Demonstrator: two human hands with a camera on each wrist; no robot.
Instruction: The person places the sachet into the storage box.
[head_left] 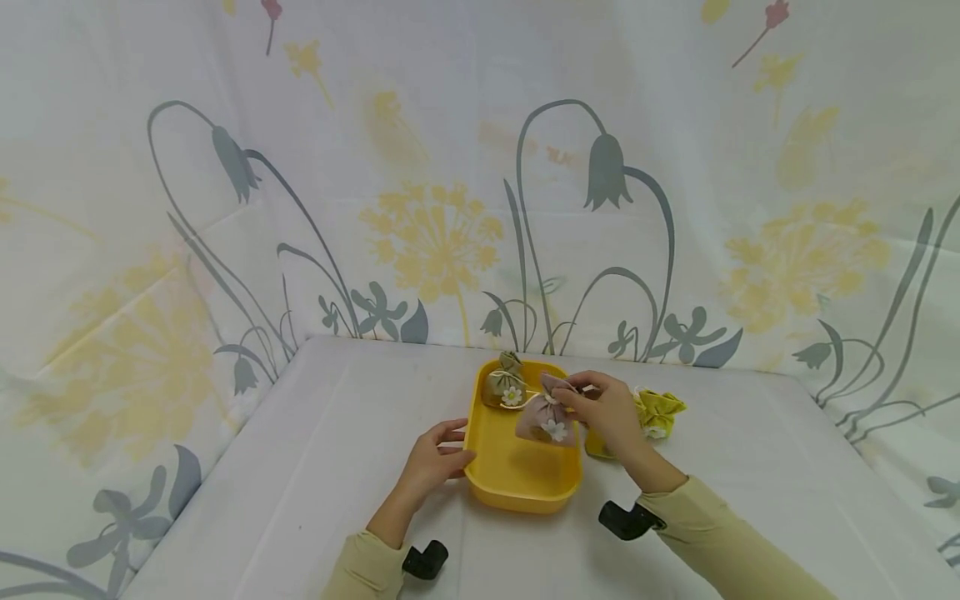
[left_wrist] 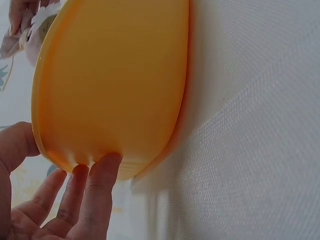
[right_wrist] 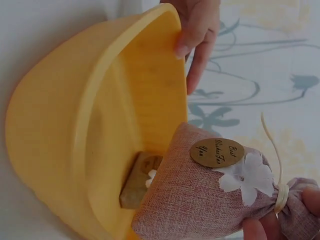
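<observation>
A yellow plastic tray [head_left: 506, 479] stands on the table. My left hand [head_left: 437, 454] holds its left side, thumb over the rim and fingers [left_wrist: 100, 185] against the outer wall. Above the tray's right part, my right hand [head_left: 603, 408] pinches a pinkish drawstring pouch [head_left: 547, 421] by its gathered neck. That pouch carries a white fabric flower [right_wrist: 246, 179] and an oval brown label [right_wrist: 217, 152] with writing. Inside the tray's far end sits an olive-green pouch [head_left: 504, 387] with a white flower, partly hidden behind the pink one in the right wrist view.
Right of the tray, partly behind my right hand, lies a yellow-green pouch [head_left: 660, 410] with a white flower. Another yellow item [head_left: 597, 446] shows between tray and wrist. A flower-printed curtain [head_left: 465, 167] hangs behind the white table [head_left: 337, 433].
</observation>
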